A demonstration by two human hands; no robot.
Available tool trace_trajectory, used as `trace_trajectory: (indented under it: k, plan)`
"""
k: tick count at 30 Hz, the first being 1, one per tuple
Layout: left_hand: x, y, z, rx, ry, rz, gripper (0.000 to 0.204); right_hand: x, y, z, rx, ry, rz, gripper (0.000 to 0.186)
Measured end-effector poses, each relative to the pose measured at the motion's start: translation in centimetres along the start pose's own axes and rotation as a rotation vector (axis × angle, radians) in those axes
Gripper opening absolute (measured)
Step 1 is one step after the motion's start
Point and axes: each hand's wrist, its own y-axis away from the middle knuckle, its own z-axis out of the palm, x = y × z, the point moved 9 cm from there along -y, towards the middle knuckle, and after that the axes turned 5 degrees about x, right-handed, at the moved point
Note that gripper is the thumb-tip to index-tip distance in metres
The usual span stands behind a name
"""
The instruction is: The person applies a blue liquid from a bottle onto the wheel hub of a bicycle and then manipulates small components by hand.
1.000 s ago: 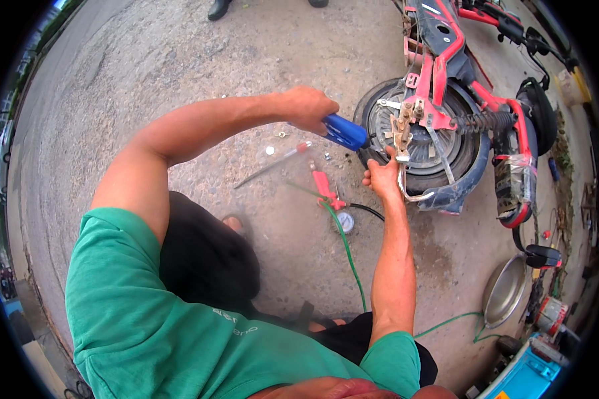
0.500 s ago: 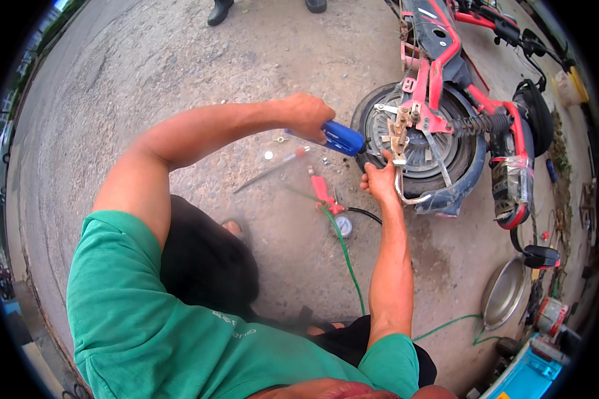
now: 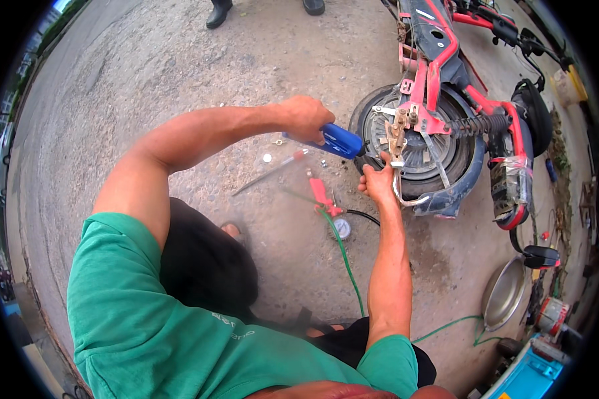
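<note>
Left hand (image 3: 306, 120): arm bowed out to the left, elbow bent, forearm running across to the wheel. Fingers wrapped round blue bottle (image 3: 338, 138), which tilts down toward the near-left rim of wheel (image 3: 419, 158). Right hand (image 3: 378, 181): forearm straight out from the body, one digit extended upward beside bracket (image 3: 397, 136), the others loosely curled below the bottle's end. Cannot tell whether it grips anything.

Scooter (image 3: 472, 126) on its side toward the right edge of the ground (image 3: 146, 66).

Obscured: bottle's tip is dark against the tyre, contact unclear; bottle's rear end partly behind the left hand; a haze blurs the ground by air gun (image 3: 324, 198). Another person's boots (image 3: 218, 13) cut off at top.

Room: ground stretches from left arm to its left edge. Between body and wheel, gauge (image 3: 341, 229), air gun and long tool (image 3: 266, 174) lie near the hands. Pan (image 3: 502, 292) near the ground's right edge.
</note>
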Motion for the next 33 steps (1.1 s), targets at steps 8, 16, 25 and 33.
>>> trace_trajectory:
  k: [8, 16, 25, 33]
  plan:
    - [-0.4, -0.4, 0.4, -0.035, 0.017, -0.023, 0.039, -0.6, 0.6, -0.2, 0.004, 0.003, 0.008, 0.070]
    - [-0.8, -0.6, 0.8, -0.057, 0.026, -0.043, 0.042, -0.3, 0.2, -0.1, 0.010, 0.011, 0.007, 0.070]
    - [-0.9, -0.3, 1.0, -0.053, -0.018, -0.003, 0.035, -0.2, 0.4, 0.2, -0.021, -0.049, 0.052, 0.072]
    - [-0.6, 0.1, 0.3, 0.025, -0.031, 0.016, 0.031, -0.6, 0.9, 0.2, -0.019, -0.023, 0.067, 0.072]
